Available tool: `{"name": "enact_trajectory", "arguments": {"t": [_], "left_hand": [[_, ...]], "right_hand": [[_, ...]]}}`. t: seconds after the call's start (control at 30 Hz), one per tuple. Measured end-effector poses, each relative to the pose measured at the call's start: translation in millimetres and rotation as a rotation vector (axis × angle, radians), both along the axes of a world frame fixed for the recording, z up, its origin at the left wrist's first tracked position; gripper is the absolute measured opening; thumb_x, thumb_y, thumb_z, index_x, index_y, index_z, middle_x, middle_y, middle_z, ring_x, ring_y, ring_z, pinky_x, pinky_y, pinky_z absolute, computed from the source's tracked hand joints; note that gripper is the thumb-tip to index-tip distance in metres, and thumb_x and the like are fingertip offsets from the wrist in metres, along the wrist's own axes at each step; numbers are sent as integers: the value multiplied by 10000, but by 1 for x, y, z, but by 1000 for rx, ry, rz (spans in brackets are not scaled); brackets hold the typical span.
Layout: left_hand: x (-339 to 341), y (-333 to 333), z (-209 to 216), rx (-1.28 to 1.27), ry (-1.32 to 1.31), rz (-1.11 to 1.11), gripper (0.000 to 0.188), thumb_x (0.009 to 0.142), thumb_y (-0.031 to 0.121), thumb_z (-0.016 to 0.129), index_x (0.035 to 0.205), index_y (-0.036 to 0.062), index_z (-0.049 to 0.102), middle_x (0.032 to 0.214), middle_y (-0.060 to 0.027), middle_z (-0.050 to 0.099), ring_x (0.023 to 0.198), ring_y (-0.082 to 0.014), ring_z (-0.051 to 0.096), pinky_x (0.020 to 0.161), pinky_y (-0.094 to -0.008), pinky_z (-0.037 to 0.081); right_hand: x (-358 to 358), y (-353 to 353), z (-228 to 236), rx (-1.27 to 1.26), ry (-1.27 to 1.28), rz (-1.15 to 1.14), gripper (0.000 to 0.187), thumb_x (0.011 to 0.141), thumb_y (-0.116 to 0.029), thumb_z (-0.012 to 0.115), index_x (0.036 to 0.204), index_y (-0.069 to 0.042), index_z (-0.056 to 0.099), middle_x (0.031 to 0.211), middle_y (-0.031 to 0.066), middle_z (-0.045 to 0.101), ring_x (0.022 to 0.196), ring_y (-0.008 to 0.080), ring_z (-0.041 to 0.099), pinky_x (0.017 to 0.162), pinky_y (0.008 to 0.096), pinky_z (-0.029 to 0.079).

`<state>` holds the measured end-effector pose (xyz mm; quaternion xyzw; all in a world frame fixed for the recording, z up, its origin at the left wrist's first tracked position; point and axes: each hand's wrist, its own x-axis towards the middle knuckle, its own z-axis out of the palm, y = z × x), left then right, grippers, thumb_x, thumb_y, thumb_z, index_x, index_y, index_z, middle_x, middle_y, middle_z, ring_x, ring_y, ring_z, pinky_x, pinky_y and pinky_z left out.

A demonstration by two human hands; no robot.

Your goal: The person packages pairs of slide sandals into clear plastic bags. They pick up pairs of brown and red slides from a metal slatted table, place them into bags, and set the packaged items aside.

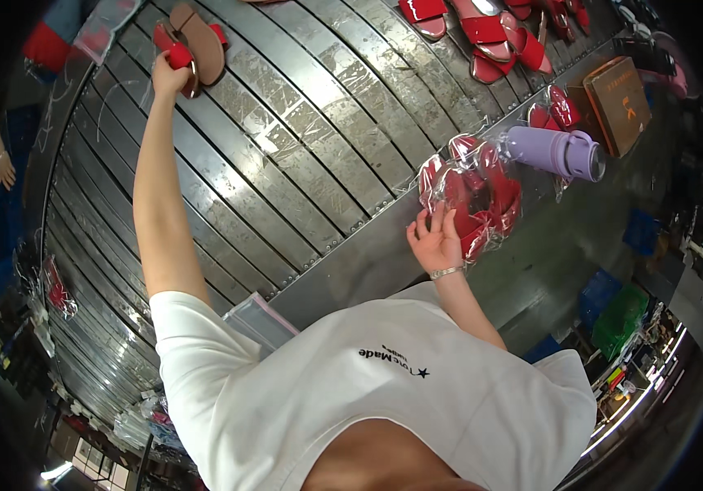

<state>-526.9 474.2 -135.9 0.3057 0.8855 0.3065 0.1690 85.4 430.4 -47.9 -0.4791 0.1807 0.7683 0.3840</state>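
My left arm reaches far out over the slatted metal conveyor (286, 155). At its end my left hand (170, 75) is closed on a red-strapped sandal (180, 56). Right beside that one lies a second sandal (201, 41), its tan sole facing up and a bit of red strap showing at its edge. Nearer to me, my right hand (435, 243) is open, palm up, with the fingers apart and slightly curled. Its fingertips are at the edge of several red sandals in clear plastic bags (482, 200); whether they touch the plastic I cannot tell.
A lilac bottle (552, 151) lies beside the bagged sandals, near an orange-brown box (619, 106). More red sandals (486, 33) are grouped at the far right of the conveyor. One bagged red item (58, 286) rests at the left. Another person's hand (5, 170) shows at the left edge.
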Motion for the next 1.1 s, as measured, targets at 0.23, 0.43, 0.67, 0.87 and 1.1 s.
{"name": "enact_trajectory", "arguments": {"t": [0.23, 0.43, 0.67, 0.87, 1.1], "left_hand": [[162, -25, 95, 530, -485, -37, 336, 705, 165, 777, 985, 47, 634, 917, -25, 662, 821, -107, 622, 722, -247, 492], [357, -102, 234, 1182, -884, 222, 249, 858, 126, 619, 1081, 38, 552, 973, -46, 635, 795, -120, 609, 708, -290, 525], [503, -229, 184, 1287, -1266, 647, 295, 906, 205, 551, 1112, 0, 501, 1069, -103, 590, 939, -200, 589, 859, -358, 480], [512, -289, 90, -24, -52, 579, 594, 755, 347, 707, 1086, -77, 456, 1178, -235, 499, 1063, -289, 541, 885, -350, 438], [486, -291, 39, 463, -559, 513, 542, 705, 192, 744, 1050, 3, 371, 956, -161, 529, 839, -249, 585, 717, -361, 490]], "right_hand": [[2, -24, -7, 245, -77, 540, 522, 875, -261, 601, 1333, -147, 378, 1317, 40, 446, 1155, 189, 424, 950, 402, 357], [-59, -50, 4, 1000, -442, 875, 663, 819, -71, 649, 1367, -65, 276, 1300, 138, 446, 1156, 224, 461, 943, 371, 396], [-2, -71, 12, 721, 0, 1133, 250, 809, -162, 680, 973, -13, 566, 887, 107, 649, 721, 160, 631, 613, 315, 531], [56, -75, -37, 628, -279, 1404, 235, 801, -169, 693, 937, -10, 587, 825, 66, 634, 640, 125, 592, 591, 260, 483], [5, -110, -26, 1005, -442, 1432, 265, 773, -225, 733, 906, -21, 628, 824, 12, 619, 713, 64, 553, 620, 225, 440]]}}
